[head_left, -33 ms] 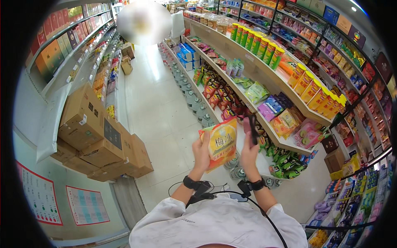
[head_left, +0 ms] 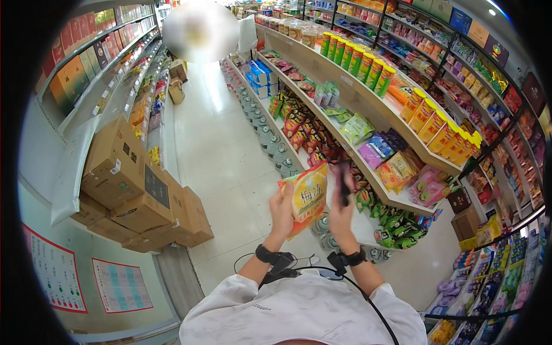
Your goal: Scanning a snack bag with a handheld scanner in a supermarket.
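Nearest the wearer, a black strap [head_left: 266, 254] is fitted at the left wrist and a similar band [head_left: 357, 256] at the right, with a dark cable [head_left: 371, 310] crossing the white shirt [head_left: 305, 310]. The left grip [head_left: 282, 211] is closed on the near-left edge of a yellow-and-orange packet [head_left: 310, 197], thumb against its printed face. The packet is raised in front of the chest, its longer axis running roughly away from the wearer. The right grip [head_left: 343, 211] is closed around a slim dark object [head_left: 344, 185], blurred and of undetermined kind. The packet lies immediately left of the right grip; whether the two touch cannot be determined. The left hand is the nearer, being in contact. Beyond stand clear bottles [head_left: 280, 154] along the foot of a tiered shelf unit [head_left: 362, 167], stocked with bagged snacks [head_left: 359, 129], and topped by yellow canisters [head_left: 430, 122]. Brown cartons [head_left: 115, 167] are stacked across the aisle.
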Demonstrator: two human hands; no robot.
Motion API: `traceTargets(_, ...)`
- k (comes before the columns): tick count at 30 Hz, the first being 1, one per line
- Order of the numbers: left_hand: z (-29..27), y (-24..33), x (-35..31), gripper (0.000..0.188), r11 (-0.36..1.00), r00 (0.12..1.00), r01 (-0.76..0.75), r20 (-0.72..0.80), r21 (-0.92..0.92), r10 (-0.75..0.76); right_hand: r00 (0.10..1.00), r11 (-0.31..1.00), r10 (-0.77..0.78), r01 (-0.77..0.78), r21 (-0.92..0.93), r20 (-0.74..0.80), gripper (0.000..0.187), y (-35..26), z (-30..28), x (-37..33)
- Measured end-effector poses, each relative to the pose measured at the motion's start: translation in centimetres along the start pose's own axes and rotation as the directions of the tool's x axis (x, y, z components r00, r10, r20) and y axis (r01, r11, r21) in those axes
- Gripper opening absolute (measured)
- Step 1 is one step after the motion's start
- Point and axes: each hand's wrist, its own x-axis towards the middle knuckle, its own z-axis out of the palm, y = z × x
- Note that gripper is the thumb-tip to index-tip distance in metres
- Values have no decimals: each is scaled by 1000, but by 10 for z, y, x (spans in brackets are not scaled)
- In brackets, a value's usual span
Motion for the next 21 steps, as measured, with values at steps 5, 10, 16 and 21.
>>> traceTargets(5, 7, -33, 15, 40, 986, 1000, 5, 17, 166, -8, 893, 876, -341, 415, -246, 293, 50, 14, 26, -2)
traceTargets(10, 50, -37, 19, 44, 944, 984, -58, 177, 326, 0, 930, 935, 275, -317, 155, 244, 47, 40, -3, 57)
traceTargets(16, 100, -38, 71, 38, 993, 999, -38, 37, 109, 34, 871, 838, -426, 482, -256, 244, 55, 31, -16, 50)
traceTargets(21, 124, -74, 98, 38, 956, 957, 50, 259, 289, -129, 899, 940, 248, -313, 133, 362, 49, 30, -72, 132)
